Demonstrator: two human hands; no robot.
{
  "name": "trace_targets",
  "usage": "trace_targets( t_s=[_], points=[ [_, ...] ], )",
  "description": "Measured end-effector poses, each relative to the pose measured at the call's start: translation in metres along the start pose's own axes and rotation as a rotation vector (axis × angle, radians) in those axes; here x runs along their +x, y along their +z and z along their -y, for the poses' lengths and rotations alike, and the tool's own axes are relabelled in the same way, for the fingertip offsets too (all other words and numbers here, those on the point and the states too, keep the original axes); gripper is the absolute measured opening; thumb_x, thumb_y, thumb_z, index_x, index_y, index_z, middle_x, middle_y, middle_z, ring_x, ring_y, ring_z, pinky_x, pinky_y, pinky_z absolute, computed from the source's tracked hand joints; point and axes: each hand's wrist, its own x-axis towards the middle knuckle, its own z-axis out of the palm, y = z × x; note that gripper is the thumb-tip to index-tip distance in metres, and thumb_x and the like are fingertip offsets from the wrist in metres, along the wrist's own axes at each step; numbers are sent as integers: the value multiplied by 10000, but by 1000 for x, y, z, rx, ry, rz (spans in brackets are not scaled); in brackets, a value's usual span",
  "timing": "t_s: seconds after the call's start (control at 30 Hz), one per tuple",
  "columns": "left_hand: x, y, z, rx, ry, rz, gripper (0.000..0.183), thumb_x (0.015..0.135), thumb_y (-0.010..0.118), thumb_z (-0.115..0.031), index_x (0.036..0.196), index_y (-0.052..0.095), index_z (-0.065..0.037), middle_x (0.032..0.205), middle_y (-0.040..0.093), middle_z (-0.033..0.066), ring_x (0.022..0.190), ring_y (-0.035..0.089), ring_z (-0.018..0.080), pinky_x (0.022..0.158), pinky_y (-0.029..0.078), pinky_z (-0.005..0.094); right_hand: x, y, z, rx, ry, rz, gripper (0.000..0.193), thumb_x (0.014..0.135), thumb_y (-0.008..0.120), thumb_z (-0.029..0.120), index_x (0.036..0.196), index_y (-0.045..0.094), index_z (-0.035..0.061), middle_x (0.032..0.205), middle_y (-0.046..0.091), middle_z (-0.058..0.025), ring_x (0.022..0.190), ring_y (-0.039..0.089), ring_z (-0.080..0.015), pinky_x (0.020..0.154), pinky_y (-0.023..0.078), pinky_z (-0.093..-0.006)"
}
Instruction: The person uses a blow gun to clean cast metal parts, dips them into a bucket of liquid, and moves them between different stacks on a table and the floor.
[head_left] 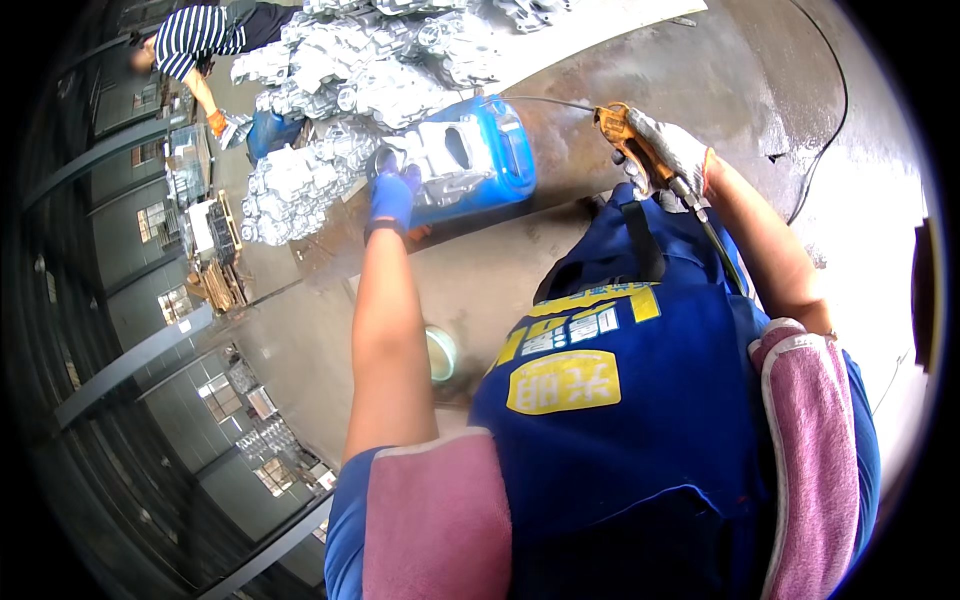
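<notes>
My right hand (668, 150), in a white work glove, is closed round the handle of an orange air blow gun (616, 125). The gun's thin nozzle points left, and a hose runs from its rear down beside the apron. In a blue-purple glove, my left hand (394, 193) grips the near left end of a silver metal casting (435, 160) with a large round opening. That casting rests on a blue plastic drum (515, 150) lying on its side. The nozzle's tip reaches the drum's far edge, close to the casting.
Many similar castings (330, 80) are heaped beyond and left of the drum. A person in a striped top (205, 40) bends at the far left, a gloved hand near another blue container (272, 132). A round green-rimmed container (442, 353) stands below. A black cable (835, 120) curves at right.
</notes>
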Motion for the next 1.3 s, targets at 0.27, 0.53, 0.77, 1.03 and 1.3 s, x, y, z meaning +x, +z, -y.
trace_targets(
  t_s=[0.27,0.53,0.77,1.03,1.3],
  points=[
    [-24,5,-37,3,12,-18,589,883,653,-123,1365,393,94,1289,551,181,1104,546,214,943,426,282,12,-3,0,72,109,-34,419,979,444,472,1017,577,77,758,599,-54,583,585,-159,471,480,-312],
    [-27,11,-35,117,37,-52,580,866,678,-165,1346,443,59,1248,587,166,1079,564,220,925,436,291,20,-4,-3,71,174,8,462,949,483,516,1049,563,72,781,619,-70,550,599,-189,473,519,-354],
    [-50,-3,-74,70,-74,-2,626,862,676,-249,1354,435,54,1279,574,193,1137,565,272,953,418,310,26,-5,-8,57,161,-15,448,953,483,506,1047,582,80,790,628,-67,543,598,-184,462,512,-334],
    [-56,-8,-88,4,-98,-18,647,838,696,-246,1345,441,64,1276,567,211,1141,556,286,960,414,318,16,11,11,3,106,-81,415,958,497,472,991,598,71,760,626,-56,564,599,-165,459,504,-292],
    [-56,-13,-99,-73,-97,14,662,839,704,-223,1354,419,80,1298,548,216,1152,541,276,967,409,308,13,14,11,39,130,-28,450,948,519,481,1078,597,57,790,656,-52,579,625,-135,481,534,-284]
  ],
)
